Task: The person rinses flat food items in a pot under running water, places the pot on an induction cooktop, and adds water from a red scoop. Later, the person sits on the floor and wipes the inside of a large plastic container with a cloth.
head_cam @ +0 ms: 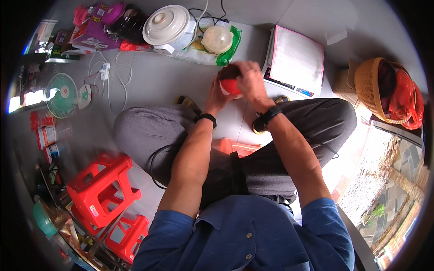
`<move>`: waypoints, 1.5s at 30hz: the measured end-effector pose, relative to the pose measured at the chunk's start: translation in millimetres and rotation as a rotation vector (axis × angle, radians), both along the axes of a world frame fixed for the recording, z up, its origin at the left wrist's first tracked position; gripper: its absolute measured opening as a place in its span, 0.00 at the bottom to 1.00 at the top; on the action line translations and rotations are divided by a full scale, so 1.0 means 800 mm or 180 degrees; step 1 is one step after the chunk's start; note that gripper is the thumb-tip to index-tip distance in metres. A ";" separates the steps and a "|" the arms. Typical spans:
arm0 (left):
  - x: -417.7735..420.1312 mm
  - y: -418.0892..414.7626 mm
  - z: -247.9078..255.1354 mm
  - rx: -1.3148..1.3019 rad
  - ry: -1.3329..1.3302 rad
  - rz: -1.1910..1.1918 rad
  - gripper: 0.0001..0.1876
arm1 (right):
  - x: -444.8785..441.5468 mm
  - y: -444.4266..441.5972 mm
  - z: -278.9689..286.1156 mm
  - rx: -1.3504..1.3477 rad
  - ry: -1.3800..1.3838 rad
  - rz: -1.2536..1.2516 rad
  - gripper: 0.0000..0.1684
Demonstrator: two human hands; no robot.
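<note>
Both my hands meet on a red and white rounded container in front of my knees. My left hand wraps its left side and underside. My right hand bends over its upper right part, fingers curled at a dark brown patch on the far side. Whether that patch is the contents, a cover or a separate thing, I cannot tell. Some of the container is hidden behind my fingers.
Beyond my hands stand a white lidded electric pot, a rounded translucent container and a digital scale under a pink-edged sheet. Red plastic stools and a green fan are left; a wicker basket is right.
</note>
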State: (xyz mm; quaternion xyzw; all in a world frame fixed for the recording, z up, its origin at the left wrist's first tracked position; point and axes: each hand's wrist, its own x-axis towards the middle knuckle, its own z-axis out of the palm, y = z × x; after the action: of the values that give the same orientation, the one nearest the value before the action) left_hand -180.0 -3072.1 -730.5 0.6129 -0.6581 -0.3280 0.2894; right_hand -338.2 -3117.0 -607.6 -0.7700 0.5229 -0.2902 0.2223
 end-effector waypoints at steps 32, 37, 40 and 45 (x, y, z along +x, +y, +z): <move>-0.028 0.003 0.039 -0.0081 0.0537 0.0581 0.56 | -0.039 0.011 -0.087 0.0305 0.0074 -0.0046 0.34; -0.023 0.012 0.031 0.0083 0.1255 0.0875 0.54 | -0.018 0.078 -0.071 0.0043 0.1497 0.0661 0.40; -0.020 0.015 0.006 -0.0088 0.1143 0.0891 0.48 | 0.002 0.069 -0.046 0.0129 0.1239 0.0811 0.42; -0.021 0.014 0.018 -0.0445 0.0382 0.0523 0.52 | 0.009 0.012 -0.059 -0.0049 0.1014 0.0321 0.38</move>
State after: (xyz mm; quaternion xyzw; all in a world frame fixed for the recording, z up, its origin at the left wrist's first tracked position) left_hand -196.9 -3061.2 -716.1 0.6224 -0.6084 -0.2925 0.3962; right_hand -330.8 -3107.6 -654.6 -0.8332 0.5100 -0.1570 0.1449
